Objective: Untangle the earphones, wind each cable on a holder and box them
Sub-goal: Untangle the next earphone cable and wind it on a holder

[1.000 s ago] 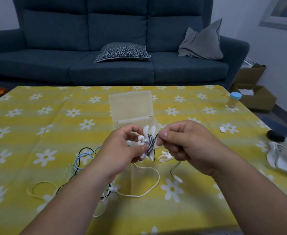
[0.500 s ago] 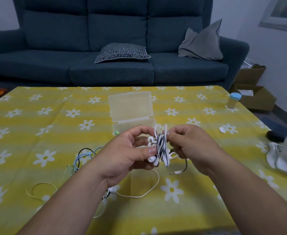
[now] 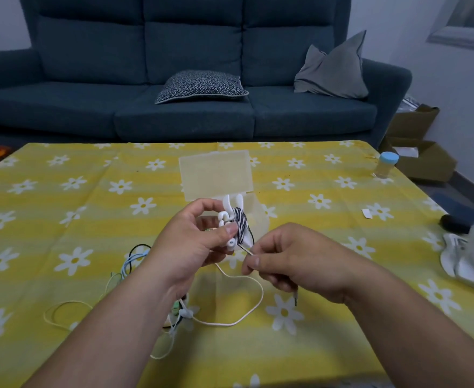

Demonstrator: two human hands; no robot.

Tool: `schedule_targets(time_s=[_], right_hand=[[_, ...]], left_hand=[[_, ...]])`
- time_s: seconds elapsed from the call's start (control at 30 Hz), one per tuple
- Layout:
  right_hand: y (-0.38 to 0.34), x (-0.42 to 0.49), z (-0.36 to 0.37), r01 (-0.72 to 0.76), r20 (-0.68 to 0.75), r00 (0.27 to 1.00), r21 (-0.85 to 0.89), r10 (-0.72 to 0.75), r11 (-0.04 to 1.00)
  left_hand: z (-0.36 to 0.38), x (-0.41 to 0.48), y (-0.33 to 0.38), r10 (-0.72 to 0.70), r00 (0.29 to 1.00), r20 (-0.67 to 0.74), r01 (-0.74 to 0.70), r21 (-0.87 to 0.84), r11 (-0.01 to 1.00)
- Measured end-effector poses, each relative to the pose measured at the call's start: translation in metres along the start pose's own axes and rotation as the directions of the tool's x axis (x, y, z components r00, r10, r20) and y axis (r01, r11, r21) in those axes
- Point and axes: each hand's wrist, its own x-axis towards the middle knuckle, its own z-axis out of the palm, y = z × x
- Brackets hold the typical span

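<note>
Step in hand: winding, last bit of one cable.

- The left hand [image 3: 194, 239] holds the white plastic forked holder [image 3: 231, 201] upright, just in front of the translucent plastic box [image 3: 216, 175] and above the yellow daisy-print worktop [image 3: 62, 208].
- Left grip: fingers and thumb closed round the holder's lower half. The thumb pins the white earbuds [image 3: 231, 242] against it.
- The black-and-white striped cable [image 3: 241, 222] sits in tight turns round the holder's waist.
- The right hand [image 3: 294, 259] is in front of the box, just right of and below the holder.
- Right grip: thumb and forefinger pinched on the short free tail of the striped cable, other fingers curled. The metal jack plug [image 3: 296, 296] hangs under that hand.
- The box lid is open and lies flat behind the base. Can't tell what's in the base, since the hands and holder cover most of it.
- In front of the box and to its left, a loose tangle of cream, light-blue and black cables [image 3: 247, 312] lies on the worktop, none of it wound.

My read: one earphone is nearly wound and several are left, so this is early to mid task.

Next move probably calls for:
- a final turn or a tuck of the tail into the fork
- tension from the right grip while the left thumb guards the turns
- then a drop into the box base right behind

Risk: a slack tail lets the turns spring off.
</note>
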Motion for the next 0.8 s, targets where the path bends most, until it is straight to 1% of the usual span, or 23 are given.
schedule_targets(time_s=[0.13,0.17,0.23,0.3,0.43,0.5,0.63,0.73,0.8], right_hand=[[-0.001,-0.001,-0.003,0.006,-0.065,0.998,-0.007,-0.007,1.000],[-0.001,0.000,-0.003,0.009,-0.090,0.996,-0.026,-0.011,1.000],[0.000,0.000,-0.005,0.016,-0.143,0.989,-0.087,-0.028,0.996],[0.000,0.000,-0.009,0.026,-0.185,0.982,-0.126,-0.049,0.992],[0.000,0.000,-0.017,0.059,-0.277,0.957,-0.108,-0.087,0.992],[0.000,0.001,-0.020,0.074,-0.326,0.940,-0.091,-0.100,0.993],[0.002,0.001,-0.022,0.103,-0.396,0.912,-0.036,-0.109,0.994],[0.001,0.000,-0.023,0.121,-0.399,0.912,0.045,-0.093,0.992],[0.001,-0.001,-0.024,0.120,-0.372,0.927,0.151,-0.056,0.981]], left_hand=[[0.001,-0.001,-0.003,0.047,0.999,0.025,-0.049,0.101,0.994],[0.002,-0.001,-0.004,0.070,0.997,0.020,-0.072,0.148,0.986],[0.003,-0.001,-0.006,0.120,0.993,0.005,-0.118,0.264,0.957],[0.003,-0.001,-0.007,0.139,0.990,0.020,-0.138,0.328,0.934],[0.001,-0.002,-0.008,0.141,0.987,0.082,-0.163,0.513,0.842],[0.003,-0.004,-0.007,0.089,0.987,0.135,-0.145,0.491,0.859],[0.003,-0.008,-0.003,0.016,0.960,0.281,-0.119,0.354,0.928],[0.004,-0.009,-0.002,0.012,0.935,0.354,-0.118,0.278,0.953],[0.004,-0.009,-0.001,0.034,0.927,0.373,-0.131,0.237,0.963]])
